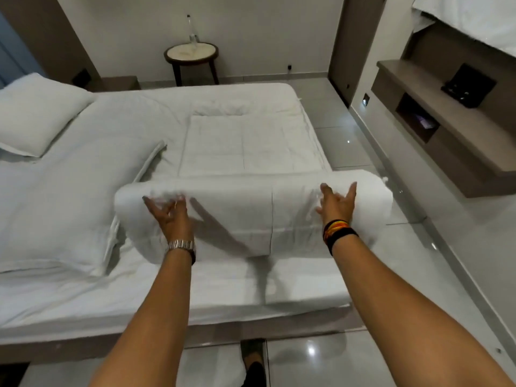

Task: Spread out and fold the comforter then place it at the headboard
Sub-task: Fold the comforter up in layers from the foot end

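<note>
The white comforter (251, 146) lies on the foot half of the bed (173, 308). Its near part is folded over into a thick raised fold (259, 216) running left to right. My left hand (170, 213), with a metal watch on the wrist, rests on the fold's left part with fingers spread. My right hand (336, 203), with dark and orange wristbands, presses on the fold's right part, fingers apart. Neither hand closes around the fabric. The headboard end is to the left, where a pillow (36, 113) lies.
A second pillow (64, 208) lies near the fold's left end. A round side table (191, 53) with a bottle stands by the far wall. A wall shelf unit (435, 118) runs along the right. Glossy tiled floor (349, 358) surrounds the bed; my foot shows below the bed edge.
</note>
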Demonstrator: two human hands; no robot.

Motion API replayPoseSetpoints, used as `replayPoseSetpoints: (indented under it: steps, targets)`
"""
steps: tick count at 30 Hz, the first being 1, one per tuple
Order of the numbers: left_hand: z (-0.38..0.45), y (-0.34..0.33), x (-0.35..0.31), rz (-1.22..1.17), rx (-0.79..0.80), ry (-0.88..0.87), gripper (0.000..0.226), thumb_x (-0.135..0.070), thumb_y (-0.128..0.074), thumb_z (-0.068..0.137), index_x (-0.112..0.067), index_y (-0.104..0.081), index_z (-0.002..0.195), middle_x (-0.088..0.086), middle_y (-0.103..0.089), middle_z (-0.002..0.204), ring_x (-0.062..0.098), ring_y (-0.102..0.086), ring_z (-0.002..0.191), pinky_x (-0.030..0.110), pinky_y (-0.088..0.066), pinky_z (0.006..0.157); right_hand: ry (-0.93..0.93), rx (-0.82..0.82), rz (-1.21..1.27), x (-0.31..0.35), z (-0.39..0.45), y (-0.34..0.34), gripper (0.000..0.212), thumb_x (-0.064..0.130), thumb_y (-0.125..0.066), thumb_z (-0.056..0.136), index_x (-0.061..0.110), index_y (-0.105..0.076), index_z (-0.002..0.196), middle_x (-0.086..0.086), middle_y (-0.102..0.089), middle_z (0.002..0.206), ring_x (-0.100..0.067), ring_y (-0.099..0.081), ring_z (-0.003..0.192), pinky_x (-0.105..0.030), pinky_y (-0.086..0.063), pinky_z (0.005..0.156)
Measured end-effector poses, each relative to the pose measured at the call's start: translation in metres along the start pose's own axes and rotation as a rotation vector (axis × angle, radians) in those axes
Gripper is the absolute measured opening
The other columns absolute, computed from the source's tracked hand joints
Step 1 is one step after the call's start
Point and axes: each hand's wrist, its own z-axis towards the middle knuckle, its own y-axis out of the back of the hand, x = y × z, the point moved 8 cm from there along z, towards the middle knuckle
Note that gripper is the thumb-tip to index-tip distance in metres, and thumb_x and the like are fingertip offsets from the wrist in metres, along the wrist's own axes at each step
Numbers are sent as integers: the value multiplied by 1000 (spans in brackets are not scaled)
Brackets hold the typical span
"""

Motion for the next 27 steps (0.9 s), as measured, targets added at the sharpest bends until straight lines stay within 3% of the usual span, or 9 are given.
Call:
replayPoseSetpoints:
  steps: [3,6,9,12,16,18,20,22,27]
  targets:
    - [43,-37,21,103,29,19,81,-36,-61,101,-38,-12,165,-2,-56,145,27,-58,130,32,-42,104,37,-57,-121,-8,40,-20,82,21,-75,94,25,-30,163,-11,-52,152,-29,-54,136,-41,-43,116]
    - [66,-58,85,229,80,172,86,-44,-62,101,-37,-7,166,15,-36,164,36,-45,144,44,-39,114,-109,-118,-174,-74,65,-24,85,29,-75,95,25,-27,164,-11,-37,164,-32,-43,146,-43,-37,119]
    - [93,-71,140,331,50,345,96,-52,-65,96,-30,-4,167,18,-12,171,42,-30,152,57,-37,118,-325,-71,-150,-131,93,-49,105,53,-75,89,47,-1,163,-2,-23,170,-38,-38,147,-66,-43,109]
    - [126,-86,157,311,-92,406,112,-50,-78,86,-29,-3,167,20,-7,169,38,-29,152,50,-34,121,-440,-114,-83,-160,127,-77,130,64,-83,74,59,20,153,3,-9,173,-44,-31,148,-77,-44,97]
    - [127,-88,172,241,-448,568,138,-53,-91,68,-28,2,166,22,-16,161,31,-40,140,35,-32,115,-411,-388,36,-175,156,-101,169,66,-93,45,36,30,158,3,-1,172,-34,-27,153,-65,-30,117]
    - [122,-92,186,158,-528,633,145,-60,-92,60,-34,4,166,20,-5,166,30,-27,150,34,-22,119,-361,-472,-4,-177,165,-107,168,66,-94,48,29,26,160,-2,-8,172,-34,-33,151,-53,-28,119]
    - [117,-96,203,58,-549,724,151,-64,-93,53,-45,9,162,19,7,170,36,-15,157,51,-20,122,-355,-525,-25,-184,168,-108,162,64,-94,52,33,22,161,-10,-24,168,-38,-44,143,-54,-35,115]
    - [126,-102,211,23,-520,695,154,-58,-96,53,-46,13,162,19,1,171,35,-22,155,56,-27,120,-327,-540,-46,-187,171,-109,158,61,-95,54,37,19,162,-12,-33,164,-40,-50,137,-55,-39,111]
    - [149,-111,212,79,-372,534,155,-41,-100,58,-36,14,164,-6,-10,172,15,-44,138,39,-33,114,-239,-505,-51,-179,183,-114,142,42,-97,64,42,5,163,-7,-45,156,-33,-56,130,-45,-41,105]
